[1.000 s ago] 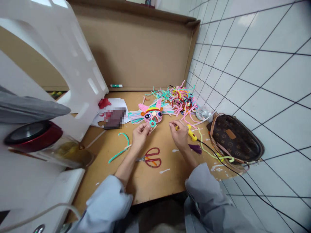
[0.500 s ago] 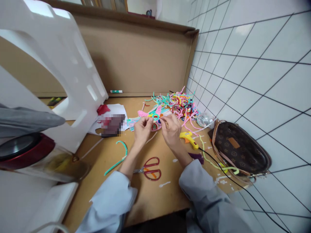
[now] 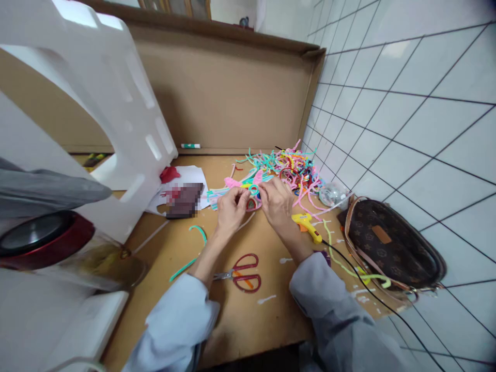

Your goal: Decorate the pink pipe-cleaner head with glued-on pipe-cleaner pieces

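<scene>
Over the middle of the wooden table, my left hand (image 3: 232, 209) and my right hand (image 3: 277, 202) are close together, fingers pinched. Between their fingertips is a small teal ring (image 3: 253, 189), which both hands appear to grip. Just behind it lie pink fuzzy pieces (image 3: 233, 182) and a bundle of pale blue and pink fuzzy stems (image 3: 216, 194). Red-handled scissors (image 3: 247, 274) rest open in front of my hands. A bent teal stem (image 3: 184, 268) lies left of my left forearm, and a yellow glue gun (image 3: 307, 226) is right of my right wrist.
A tangled heap of coloured stems (image 3: 292, 165) lies at the back right, near a clear round container (image 3: 333, 195). A brown bag (image 3: 397, 245) and black cord (image 3: 372, 289) are at right. A white plastic panel (image 3: 127, 103) and a red-lidded jar (image 3: 73, 232) stand left.
The whole view has shifted slightly, moving the scene a little to the right. My right hand's fingers have turned and curled further over the teal ring, and both hands stay together.
</scene>
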{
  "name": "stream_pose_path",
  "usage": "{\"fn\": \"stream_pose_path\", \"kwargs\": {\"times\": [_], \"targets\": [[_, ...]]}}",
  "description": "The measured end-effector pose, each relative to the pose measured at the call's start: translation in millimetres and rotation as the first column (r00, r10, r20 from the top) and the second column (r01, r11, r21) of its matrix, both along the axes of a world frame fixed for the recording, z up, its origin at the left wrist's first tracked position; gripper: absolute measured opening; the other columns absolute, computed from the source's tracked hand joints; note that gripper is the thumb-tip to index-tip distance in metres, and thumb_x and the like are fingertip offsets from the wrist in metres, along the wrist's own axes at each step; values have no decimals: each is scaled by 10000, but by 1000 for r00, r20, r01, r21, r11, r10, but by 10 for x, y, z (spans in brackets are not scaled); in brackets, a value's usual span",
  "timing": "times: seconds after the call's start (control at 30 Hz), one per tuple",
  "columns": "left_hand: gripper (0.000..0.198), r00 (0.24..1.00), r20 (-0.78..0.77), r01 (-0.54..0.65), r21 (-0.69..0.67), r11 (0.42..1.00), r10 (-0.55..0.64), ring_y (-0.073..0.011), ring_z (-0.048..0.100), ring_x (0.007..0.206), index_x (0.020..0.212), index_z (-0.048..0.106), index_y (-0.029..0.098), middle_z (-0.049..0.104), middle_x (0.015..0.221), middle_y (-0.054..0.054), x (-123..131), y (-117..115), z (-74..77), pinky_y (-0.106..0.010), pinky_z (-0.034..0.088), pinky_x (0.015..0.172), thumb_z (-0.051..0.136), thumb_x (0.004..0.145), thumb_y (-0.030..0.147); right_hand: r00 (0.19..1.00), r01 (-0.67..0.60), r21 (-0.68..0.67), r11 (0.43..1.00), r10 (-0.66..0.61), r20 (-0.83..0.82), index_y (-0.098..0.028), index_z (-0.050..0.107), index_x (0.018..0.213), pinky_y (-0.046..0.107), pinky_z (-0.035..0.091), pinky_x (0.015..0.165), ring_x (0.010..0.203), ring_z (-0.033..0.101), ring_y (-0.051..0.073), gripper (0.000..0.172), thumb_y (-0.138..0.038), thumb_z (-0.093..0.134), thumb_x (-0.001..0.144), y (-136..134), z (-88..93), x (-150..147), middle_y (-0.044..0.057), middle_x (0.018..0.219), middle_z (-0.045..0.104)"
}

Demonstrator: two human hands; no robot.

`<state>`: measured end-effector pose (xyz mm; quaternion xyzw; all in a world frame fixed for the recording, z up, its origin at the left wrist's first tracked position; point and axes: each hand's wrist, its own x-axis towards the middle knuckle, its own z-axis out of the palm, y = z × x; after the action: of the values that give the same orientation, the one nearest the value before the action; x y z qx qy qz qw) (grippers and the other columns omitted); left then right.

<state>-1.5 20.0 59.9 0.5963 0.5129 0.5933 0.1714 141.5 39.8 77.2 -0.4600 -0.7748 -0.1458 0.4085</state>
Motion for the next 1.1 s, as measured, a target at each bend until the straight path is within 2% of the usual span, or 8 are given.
{"fn": "stream_pose_path", "kwargs": {"times": [0.13, 0.37, 0.67, 1.1], "targets": [[238, 993, -120, -16, 36, 999, 20, -147, 540, 632, 717, 583, 203, 600, 646, 5, -20, 47, -15, -270, 446, 677, 547, 903, 347, 999, -15, -5, 1000, 15, 28, -202, 728, 869, 324, 378, 765, 843, 601, 204, 228, -246, 555, 1009, 64, -32, -6, 64, 872, 697], [252, 969, -243, -19, 100, 995, 43, -158, 565, 662, 727, 574, 204, 590, 655, -8, -46, 72, -53, -280, 449, 709, 510, 935, 330, 998, -1, -78, 997, -3, -55, -212, 746, 911, 315, 401, 758, 832, 609, 199, 201, -202, 558, 979, 103, -46, -29, 61, 899, 697], [267, 963, -265, -15, 119, 993, 46, -160, 569, 668, 745, 585, 204, 605, 672, -13, -46, 98, -79, -277, 467, 712, 495, 956, 343, 984, -78, -172, 982, 49, -169, -212, 751, 934, 303, 457, 789, 859, 639, 201, 157, -199, 595, 919, 111, -47, -22, 59, 933, 696], [235, 968, -248, -5, 96, 995, 28, -154, 568, 661, 749, 603, 202, 624, 680, -13, -38, 94, -65, -276, 459, 703, 520, 934, 319, 980, -72, -149, 986, 42, -197, -211, 714, 849, 295, 446, 745, 811, 608, 195, 174, -177, 548, 891, 118, -72, -36, 53, 876, 666]]}}
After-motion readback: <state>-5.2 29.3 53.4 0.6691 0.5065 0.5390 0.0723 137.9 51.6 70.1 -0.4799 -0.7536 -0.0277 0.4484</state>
